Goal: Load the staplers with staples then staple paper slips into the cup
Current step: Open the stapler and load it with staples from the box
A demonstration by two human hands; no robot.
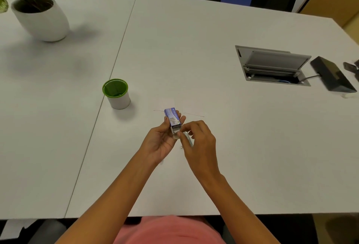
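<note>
Pink shirt (171, 230) at bottom centre. Left hand (161, 140), centre of frame, grips a blue staple box (172, 117), its inner tray slid out toward the person. Right hand (200, 136) just right of it, fingertips (181, 130) pinching at the tray end. Silvery item (188, 138) under the right hand, mostly hidden, cannot tell what. White paper slips (194, 110) flat on the bench (194, 49) just beyond the hands. Green-rimmed cup (116, 94) upright, left of centre, well apart from the hands. Open cable hatch (272, 64) and black box (332, 76) at right. Potted plant (40, 16) upper left.
</note>
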